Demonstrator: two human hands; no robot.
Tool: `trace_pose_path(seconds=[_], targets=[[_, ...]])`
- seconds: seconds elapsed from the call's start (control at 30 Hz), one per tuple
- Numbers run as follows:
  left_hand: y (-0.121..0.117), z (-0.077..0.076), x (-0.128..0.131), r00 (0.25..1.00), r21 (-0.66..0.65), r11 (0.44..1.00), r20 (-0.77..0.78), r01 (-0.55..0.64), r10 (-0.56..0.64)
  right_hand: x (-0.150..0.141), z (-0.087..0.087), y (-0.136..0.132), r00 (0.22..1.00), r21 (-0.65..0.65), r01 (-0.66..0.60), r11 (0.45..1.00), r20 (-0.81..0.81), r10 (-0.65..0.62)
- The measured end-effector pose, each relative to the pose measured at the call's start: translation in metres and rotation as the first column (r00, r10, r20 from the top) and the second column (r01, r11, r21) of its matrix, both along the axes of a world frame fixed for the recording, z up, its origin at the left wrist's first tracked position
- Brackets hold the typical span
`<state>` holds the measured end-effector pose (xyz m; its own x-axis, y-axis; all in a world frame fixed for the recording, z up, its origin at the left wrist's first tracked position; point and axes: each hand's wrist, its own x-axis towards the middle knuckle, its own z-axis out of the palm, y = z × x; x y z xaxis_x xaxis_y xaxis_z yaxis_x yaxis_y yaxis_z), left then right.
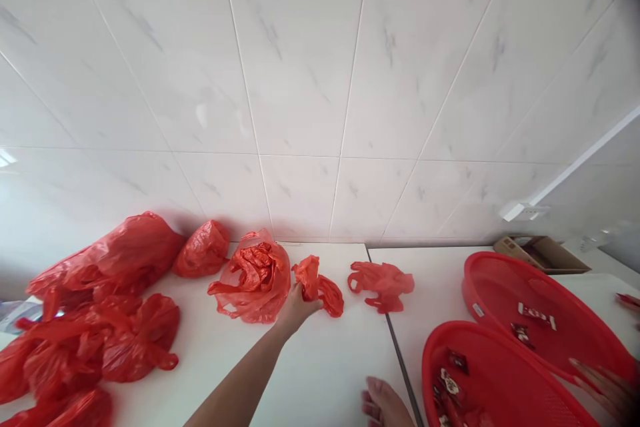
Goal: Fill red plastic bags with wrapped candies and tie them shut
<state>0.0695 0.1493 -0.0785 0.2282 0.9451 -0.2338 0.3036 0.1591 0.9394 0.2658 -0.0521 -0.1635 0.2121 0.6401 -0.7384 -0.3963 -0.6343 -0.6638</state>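
Observation:
My left hand (296, 312) is closed on a crumpled red plastic bag (307, 275), gripping its near side just above the white table (320, 373). Right beside it, another bunched part of red plastic (331, 296) lies on the table; whether it belongs to the same bag I cannot tell. To the left sits an opened red bag (255, 277) with more crumpled bags inside. Low in the view, my right hand (385, 403) hovers partly cut off, fingers loosely curved and holding nothing. A flattened red bag (383, 285) lies farther right.
Filled red bags (110, 253) crowd the left side. On the right stand two round red baskets (467, 328) with small wrapped packets (536, 315). Another person's hand (605, 383) is at the far basket. Behind are a cardboard box (545, 253) and tiled wall.

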Motion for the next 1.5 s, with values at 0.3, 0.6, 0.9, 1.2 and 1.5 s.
trace_pose_path(seconds=[0.3,0.6,0.9,1.2,1.5], targets=[[-0.098,0.004,-0.018,0.89,0.168,0.887,-0.24,0.43,-0.387,-0.052,0.055,0.05,0.997,0.342,-0.059,0.938,0.07,0.038],[-0.117,0.008,-0.025,0.753,-0.333,0.939,0.594,-0.089,0.282,-0.037,0.04,0.027,0.998,0.363,0.055,0.93,0.009,-0.063],[-0.105,0.012,-0.036,0.877,-0.122,0.929,0.305,-0.349,0.37,-0.025,0.085,0.005,0.942,0.392,-0.049,0.919,0.325,-0.088],[-0.17,0.018,0.01,0.992,0.27,0.955,0.021,-0.125,0.124,-0.048,0.092,-0.002,0.961,0.493,-0.268,0.828,0.192,0.197],[-0.15,0.004,-0.034,0.925,-0.148,0.937,0.169,-0.317,0.34,0.007,0.073,-0.004,0.997,0.483,0.079,0.872,-0.042,-0.068]])
